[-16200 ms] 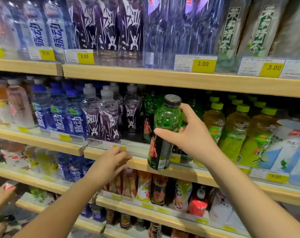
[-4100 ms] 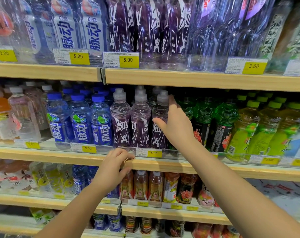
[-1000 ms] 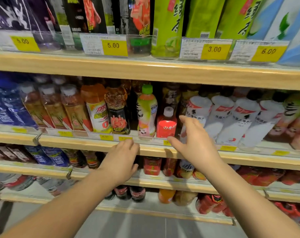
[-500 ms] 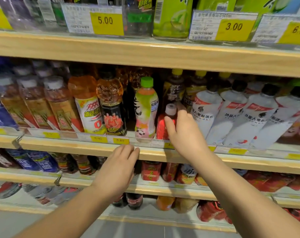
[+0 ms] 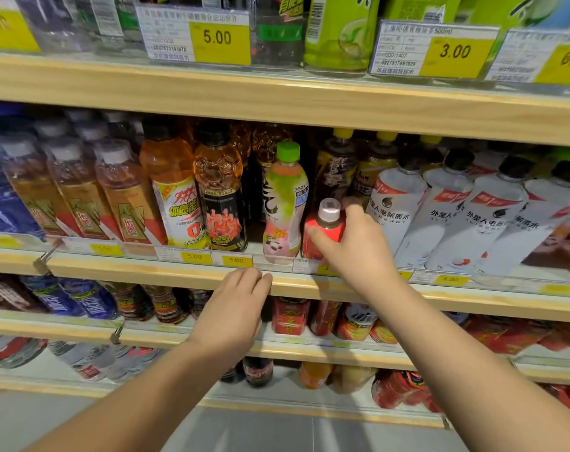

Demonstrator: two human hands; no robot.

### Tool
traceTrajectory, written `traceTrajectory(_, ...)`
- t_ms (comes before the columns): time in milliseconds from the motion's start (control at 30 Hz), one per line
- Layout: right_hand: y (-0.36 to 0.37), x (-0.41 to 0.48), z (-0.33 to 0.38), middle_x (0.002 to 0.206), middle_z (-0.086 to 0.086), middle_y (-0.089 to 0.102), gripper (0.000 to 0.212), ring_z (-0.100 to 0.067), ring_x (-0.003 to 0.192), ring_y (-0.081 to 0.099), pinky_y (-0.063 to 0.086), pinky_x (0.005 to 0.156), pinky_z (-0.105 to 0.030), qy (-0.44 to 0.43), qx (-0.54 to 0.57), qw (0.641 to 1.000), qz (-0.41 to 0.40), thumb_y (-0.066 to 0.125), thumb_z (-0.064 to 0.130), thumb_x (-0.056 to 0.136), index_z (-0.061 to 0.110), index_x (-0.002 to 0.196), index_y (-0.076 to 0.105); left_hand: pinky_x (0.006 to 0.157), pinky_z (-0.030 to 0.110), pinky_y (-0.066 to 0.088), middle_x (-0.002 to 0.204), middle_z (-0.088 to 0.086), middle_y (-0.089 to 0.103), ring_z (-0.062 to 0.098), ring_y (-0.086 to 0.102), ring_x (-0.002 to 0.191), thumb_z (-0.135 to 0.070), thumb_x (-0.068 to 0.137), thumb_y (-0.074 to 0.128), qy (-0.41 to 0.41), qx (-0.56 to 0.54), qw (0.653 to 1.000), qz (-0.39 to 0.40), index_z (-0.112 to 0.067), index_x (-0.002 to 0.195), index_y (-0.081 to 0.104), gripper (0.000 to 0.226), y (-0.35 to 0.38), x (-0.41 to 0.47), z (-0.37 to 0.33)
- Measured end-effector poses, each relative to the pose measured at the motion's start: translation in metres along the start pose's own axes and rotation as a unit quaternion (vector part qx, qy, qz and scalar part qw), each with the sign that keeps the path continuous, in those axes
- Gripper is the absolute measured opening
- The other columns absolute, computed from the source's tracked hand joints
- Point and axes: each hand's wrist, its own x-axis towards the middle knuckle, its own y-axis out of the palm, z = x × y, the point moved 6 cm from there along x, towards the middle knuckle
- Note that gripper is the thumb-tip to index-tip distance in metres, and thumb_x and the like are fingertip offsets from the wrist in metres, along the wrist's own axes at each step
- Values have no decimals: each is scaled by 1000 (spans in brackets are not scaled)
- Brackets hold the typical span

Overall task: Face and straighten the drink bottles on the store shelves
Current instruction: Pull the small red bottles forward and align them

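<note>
From the head camera, the middle shelf (image 5: 309, 282) is packed along its front. To the left of the small red bottle (image 5: 322, 234) stands a taller pink-and-green bottle (image 5: 285, 203) with a green cap, just beside it, then a dark bottle with an amber, football-patterned top (image 5: 220, 197) and an orange drink with a yellow-white label (image 5: 176, 194). To its right a row of white bottles (image 5: 440, 216) with black caps leans leftward, close against the reaching hand.

The red bottle is short, well below its neighbours, with a pale cap and a red body, standing at the front edge of the shelf.

The right hand (image 5: 358, 246) is wrapped round it, thumb across the front and fingers curled behind the shoulder. The left hand (image 5: 234, 308) lies flat and relaxed against the shelf's wooden lip, fingers together, holding nothing.

Yellow price tags (image 5: 220, 40) on the shelf above read 5.00 and 3.00; two below the dark bottle read 5.00. The white bottles carry Chinese characters over the letters "ENERGY". Lower shelves hold more bottles, too blurred to read.
</note>
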Motion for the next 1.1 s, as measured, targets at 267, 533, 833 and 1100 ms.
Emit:
traceTrajectory(267, -8, -16, 1, 99, 2, 57, 30, -14, 93, 52, 37, 72, -30, -77, 31, 996, -27, 63, 48, 97, 29, 121, 60, 114, 33, 26, 146, -1, 29, 22, 24, 137, -15, 95, 49, -18, -4, 1000, -13, -19, 153, 21, 64, 2, 2, -2)
traceTrajectory(533, -39, -36, 1, 113, 29, 56, 31, 0, 104, 56, 44, 81, -15, -103, 105, 987, -65, 66, 44, 97, 39, 127, 61, 108, 32, 33, 142, 0, 33, 22, 31, 131, -17, 92, 54, -26, -27, 999, -6, -21, 151, 27, 65, 3, 0, 1)
traceTrajectory(833, -90, -64, -17, 112, 19, 63, 25, -7, 67, 61, 43, 66, -22, -26, 147, 986, -68, 64, 57, 93, 49, 117, 61, 102, 35, 37, 140, 8, 32, 27, 34, 127, -21, 91, 55, -13, -9, 1000, 27, -32, 153, 23, 70, -3, 1, -9)
traceTrajectory(1100, -139, -97, -53, 108, 10, 65, 29, -3, 66, 53, 47, 68, -29, 39, 138, 986, -84, 62, 57, 95, 45, 121, 60, 113, 38, 33, 151, 8, 29, 26, 30, 138, -26, 91, 56, 117, 0, 992, 52, -28, 153, 26, 69, 1, 16, -64)
